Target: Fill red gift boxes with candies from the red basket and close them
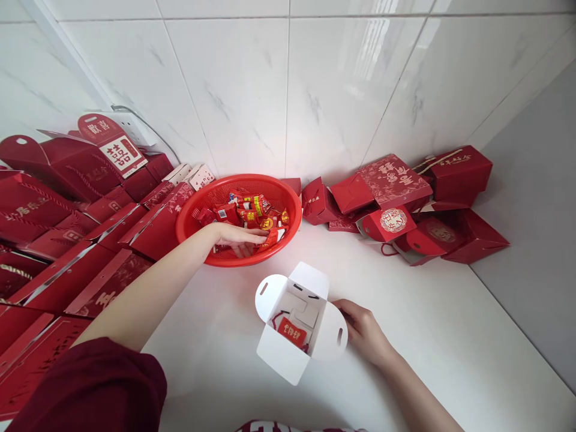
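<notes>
My left hand [238, 236] reaches into a red plastic basket [183, 227], its fingers stretched out flat over wrapped candies [252, 210]. Its fingertips touch a red-and-white packet [273, 238] at the basket's right side. In front of me an open gift box [283, 356], white inside, stands with its four flaps spread. A small red packet [292, 332] with gold writing and a dark red cord lies on its bottom. My right hand [360, 327] holds the box from the right side, with its fingertips partly hidden behind the rounded flap.
Many red gift boxes [76, 168] are packed along the left side. More red boxes [391, 180] lie piled against the tiled wall [243, 90] at the back right. A power strip [135, 129] with a grey cable sits behind the left boxes. The white tabletop [427, 324] extends to the right.
</notes>
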`<state>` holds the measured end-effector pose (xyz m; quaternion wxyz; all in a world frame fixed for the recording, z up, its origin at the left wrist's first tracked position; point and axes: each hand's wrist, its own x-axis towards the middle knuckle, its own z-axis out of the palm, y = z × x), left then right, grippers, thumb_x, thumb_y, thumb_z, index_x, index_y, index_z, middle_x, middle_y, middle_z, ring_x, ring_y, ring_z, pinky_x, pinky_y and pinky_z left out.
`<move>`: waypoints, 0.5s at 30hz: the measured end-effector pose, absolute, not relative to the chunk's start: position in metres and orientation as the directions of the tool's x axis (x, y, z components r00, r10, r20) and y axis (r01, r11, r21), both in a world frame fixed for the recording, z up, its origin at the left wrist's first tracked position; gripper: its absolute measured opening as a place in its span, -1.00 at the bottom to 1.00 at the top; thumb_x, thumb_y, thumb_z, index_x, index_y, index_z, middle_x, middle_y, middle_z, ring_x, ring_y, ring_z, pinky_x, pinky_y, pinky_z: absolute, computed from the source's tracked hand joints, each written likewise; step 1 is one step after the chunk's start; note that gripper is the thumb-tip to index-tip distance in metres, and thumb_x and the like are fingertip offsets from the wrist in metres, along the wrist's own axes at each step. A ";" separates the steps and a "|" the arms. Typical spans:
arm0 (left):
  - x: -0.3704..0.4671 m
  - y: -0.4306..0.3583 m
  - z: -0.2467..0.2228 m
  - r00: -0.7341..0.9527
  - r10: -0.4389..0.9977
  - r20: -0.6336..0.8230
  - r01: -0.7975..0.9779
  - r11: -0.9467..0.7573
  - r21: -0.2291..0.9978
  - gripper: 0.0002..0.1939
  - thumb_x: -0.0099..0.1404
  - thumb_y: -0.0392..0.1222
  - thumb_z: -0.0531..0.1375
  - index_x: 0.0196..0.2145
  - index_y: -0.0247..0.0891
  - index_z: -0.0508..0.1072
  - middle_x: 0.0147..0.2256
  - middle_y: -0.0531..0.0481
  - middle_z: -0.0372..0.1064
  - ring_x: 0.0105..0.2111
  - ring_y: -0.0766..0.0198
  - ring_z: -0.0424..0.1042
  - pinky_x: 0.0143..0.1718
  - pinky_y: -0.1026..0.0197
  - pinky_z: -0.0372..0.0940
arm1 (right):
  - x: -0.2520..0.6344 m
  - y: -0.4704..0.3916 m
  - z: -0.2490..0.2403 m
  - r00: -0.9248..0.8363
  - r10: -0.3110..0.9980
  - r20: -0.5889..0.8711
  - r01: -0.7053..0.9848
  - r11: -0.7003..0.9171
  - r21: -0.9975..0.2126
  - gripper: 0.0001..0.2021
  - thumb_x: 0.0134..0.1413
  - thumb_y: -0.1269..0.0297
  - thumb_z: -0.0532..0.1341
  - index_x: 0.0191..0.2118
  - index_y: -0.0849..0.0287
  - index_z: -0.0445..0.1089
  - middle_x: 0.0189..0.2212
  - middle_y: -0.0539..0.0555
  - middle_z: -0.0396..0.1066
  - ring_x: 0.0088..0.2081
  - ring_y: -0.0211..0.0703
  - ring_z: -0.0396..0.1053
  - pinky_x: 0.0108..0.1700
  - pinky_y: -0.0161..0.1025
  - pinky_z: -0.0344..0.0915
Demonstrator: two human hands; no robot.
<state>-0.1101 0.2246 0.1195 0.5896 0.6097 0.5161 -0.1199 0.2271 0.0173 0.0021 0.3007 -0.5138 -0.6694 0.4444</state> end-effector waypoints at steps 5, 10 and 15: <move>-0.108 0.222 0.125 0.416 0.583 -0.698 0.753 0.209 0.624 -0.08 -0.02 0.03 0.38 0.28 -0.07 0.21 -0.03 -0.10 0.49 -0.22 0.18 0.53 -0.25 0.30 0.39 | 0.228 0.017 0.003 -0.289 0.955 -0.066 0.424 0.066 -0.904 -0.73 0.23 0.36 0.04 -0.11 0.06 0.46 -0.18 0.05 0.52 -0.21 -0.10 0.46 -0.19 -0.23 0.37; -0.117 0.224 0.127 0.336 0.764 -0.551 0.720 0.169 0.673 -0.23 -0.11 -0.05 0.42 0.09 -0.22 0.42 -0.14 -0.10 0.52 -0.26 0.15 0.53 -0.30 0.29 0.39 | 0.227 0.018 0.002 -0.285 0.956 -0.072 0.424 0.059 -0.904 -0.73 0.24 0.32 0.03 -0.12 0.09 0.47 -0.20 0.08 0.52 -0.23 -0.10 0.46 -0.24 -0.23 0.37; -0.128 0.224 0.133 0.226 0.912 -0.341 0.679 0.104 0.727 -0.47 -0.16 0.02 0.46 -0.25 -0.32 0.52 -0.46 0.02 0.48 -0.42 0.19 0.46 -0.37 0.23 0.36 | 0.227 0.019 0.003 -0.284 0.957 -0.064 0.406 0.059 -0.912 -0.74 0.24 0.33 0.04 -0.13 0.08 0.47 -0.20 0.06 0.52 -0.22 -0.10 0.46 -0.21 -0.23 0.36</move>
